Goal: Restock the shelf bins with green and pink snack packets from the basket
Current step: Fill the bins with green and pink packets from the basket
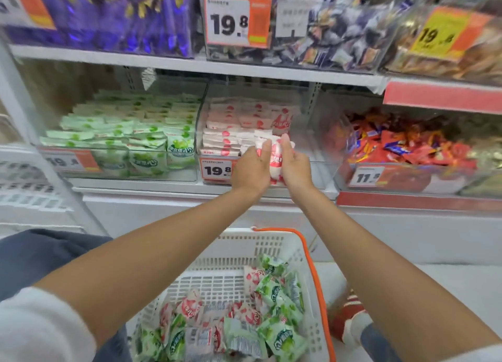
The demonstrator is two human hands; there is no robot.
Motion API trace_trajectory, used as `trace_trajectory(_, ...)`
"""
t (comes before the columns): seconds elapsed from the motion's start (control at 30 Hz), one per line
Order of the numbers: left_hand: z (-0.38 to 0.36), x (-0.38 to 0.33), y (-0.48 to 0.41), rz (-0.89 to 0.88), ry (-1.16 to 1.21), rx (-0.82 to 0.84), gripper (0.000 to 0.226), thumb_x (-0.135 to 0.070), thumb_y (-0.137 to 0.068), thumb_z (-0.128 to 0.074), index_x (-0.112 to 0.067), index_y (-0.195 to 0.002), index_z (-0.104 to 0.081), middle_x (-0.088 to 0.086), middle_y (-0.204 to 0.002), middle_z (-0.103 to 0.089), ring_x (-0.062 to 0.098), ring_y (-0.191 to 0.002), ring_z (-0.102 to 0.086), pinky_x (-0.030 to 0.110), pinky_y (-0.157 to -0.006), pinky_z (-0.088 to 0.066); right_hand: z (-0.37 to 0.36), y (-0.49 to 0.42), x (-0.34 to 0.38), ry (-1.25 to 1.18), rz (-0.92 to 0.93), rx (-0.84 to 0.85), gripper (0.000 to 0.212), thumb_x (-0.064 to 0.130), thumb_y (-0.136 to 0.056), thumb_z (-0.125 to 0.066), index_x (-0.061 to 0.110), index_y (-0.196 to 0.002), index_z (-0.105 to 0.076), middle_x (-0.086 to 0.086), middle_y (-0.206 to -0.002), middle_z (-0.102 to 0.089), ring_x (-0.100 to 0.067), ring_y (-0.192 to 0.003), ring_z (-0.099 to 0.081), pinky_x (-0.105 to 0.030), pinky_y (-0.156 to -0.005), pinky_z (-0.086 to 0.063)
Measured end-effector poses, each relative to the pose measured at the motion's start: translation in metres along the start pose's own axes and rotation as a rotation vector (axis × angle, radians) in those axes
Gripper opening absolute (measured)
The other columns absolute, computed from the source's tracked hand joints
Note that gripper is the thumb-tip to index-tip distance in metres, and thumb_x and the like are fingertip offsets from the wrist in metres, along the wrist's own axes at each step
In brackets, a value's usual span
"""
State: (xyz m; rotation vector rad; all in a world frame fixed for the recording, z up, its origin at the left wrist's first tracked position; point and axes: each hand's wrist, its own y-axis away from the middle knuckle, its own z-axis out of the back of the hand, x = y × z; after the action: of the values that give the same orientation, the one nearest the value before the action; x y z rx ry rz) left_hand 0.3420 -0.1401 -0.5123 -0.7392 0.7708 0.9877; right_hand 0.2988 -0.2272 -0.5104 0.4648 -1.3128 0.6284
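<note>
White slotted plastic basket [236, 235] on pale floor [448, 280]; left hand [251, 170] and right hand [296, 170] fingers [285, 141] clamped on pink snack packets [275, 164]

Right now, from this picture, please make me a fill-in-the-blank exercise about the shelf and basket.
The packets held by the left hand and right hand are ____.
The bin left of the middle bin holds ____ packets.
The handle of the white basket is ____.
Missing words: pink, green, orange.
</note>
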Motion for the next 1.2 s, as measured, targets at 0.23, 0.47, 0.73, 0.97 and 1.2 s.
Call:
trace_trajectory(0.23,-0.014,-0.018,-0.059,-0.128,-0.007,-0.028,0.061,-0.065,-0.096,-0.029,-0.016,-0.066,-0.049,0.001,-0.064,-0.057,0.024,-0.062,-0.054,0.034,-0.054,-0.033,0.009,-0.053,0.024,-0.033,-0.002,-0.096,0.056,0.062,-0.087,-0.056,0.016,-0.056,-0.061,0.004,-0.055,-0.062,-0.011,-0.056,-0.059,-0.026,-0.058,-0.045)
trace_trajectory(0.47,-0.015,-0.017,-0.142,-0.226,-0.402,0.144,0.064,-0.061,-0.099,-0.021,-0.010,-0.074,-0.053,0.019,-0.089,-0.062,0.035,-0.090,-0.060,0.038,-0.073,-0.041,0.034,-0.133,0.005,-0.109,-0.017,0.132,0.027,0.029,-0.081,-0.078,0.006,-0.094,-0.071,-0.010,-0.095,-0.074,-0.023,-0.086,-0.071,-0.045,-0.088,-0.057)
trace_trajectory(0.73,-0.016,0.028,-0.176,-0.295,-0.746,0.368,0.063,-0.064,-0.098,-0.014,-0.029,-0.144,-0.039,0.006,-0.140,-0.050,0.026,-0.129,-0.047,0.040,-0.103,-0.034,0.007,-0.208,-0.029,0.172,-0.112,0.141,0.031,0.022,-0.086,-0.074,0.005,-0.109,-0.063,-0.007,-0.101,-0.068,-0.009,-0.064,-0.064,-0.024,-0.057,-0.053)
trace_trajectory(0.97,-0.018,0.030,-0.173,-0.350,-0.772,0.291,0.059,-0.059,-0.099,-0.021,-0.024,-0.145,-0.035,0.002,-0.156,-0.030,0.023,-0.141,-0.030,0.045,-0.113,-0.022,-0.020,-0.225,-0.040,0.460,-0.106,0.165,0.070,0.020,-0.061,-0.089,0.012,-0.122,-0.057,0.000,-0.117,-0.065,-0.018,-0.110,-0.061,-0.025,-0.090,-0.049)
trace_trajectory(1.2,-0.021,0.035,-0.174,-0.363,-0.782,0.246,0.064,-0.063,-0.096,-0.021,-0.024,-0.144,-0.037,0.001,-0.155,-0.033,0.023,-0.144,-0.025,0.051,-0.116,-0.018,-0.032,-0.225,-0.031,0.562,-0.142,0.174,0.049,0.016,-0.072,-0.074,0.009,-0.118,-0.059,-0.006,-0.113,-0.065,-0.023,-0.104,-0.062,-0.030,-0.080,-0.052)
